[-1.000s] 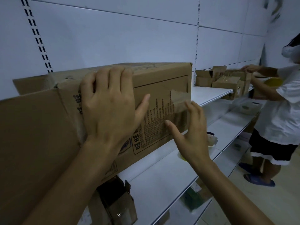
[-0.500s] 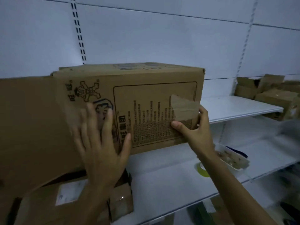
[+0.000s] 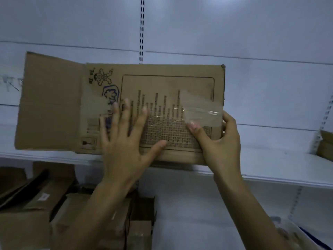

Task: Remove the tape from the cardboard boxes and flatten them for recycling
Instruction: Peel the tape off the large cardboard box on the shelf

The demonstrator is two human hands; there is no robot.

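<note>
- Cardboard box [image 3: 162, 83] sits on the white shelf [image 3: 270, 166], printed face toward the person, back near the wall panel [image 3: 180, 24]. The shelf takes the weight, so neither hand has to carry it.
- Side flap [image 3: 50, 101] at the left end is already swung open. The box body is not yet flattened.
- Left hand [image 3: 124, 141]: released, fingers straight and spread flat on the printed face. Judged to be a brace, so the box doesn't slide or tip along the shelf when the strip is pulled.
- Right hand [image 3: 221, 143]: grasping at the box's right edge, thumb [image 3: 193, 127] on the front face over the strip, fingers curled round the corner out of sight.
- Clear tape [image 3: 201, 112] lies across the right part of the face and wraps round that right edge. Its upper left corner looks lifted and the film is wrinkled near the edge. The part behind the corner is hidden.
- Step in hand, as a guess: getting purchase on the loose end to peel it off. Task is early for this box.
- Risk: thin film may tear or take printed card surface with it. A low peel angle is safer.
- More cardboard boxes [image 3: 36, 204] sit below the shelf at lower left.
</note>
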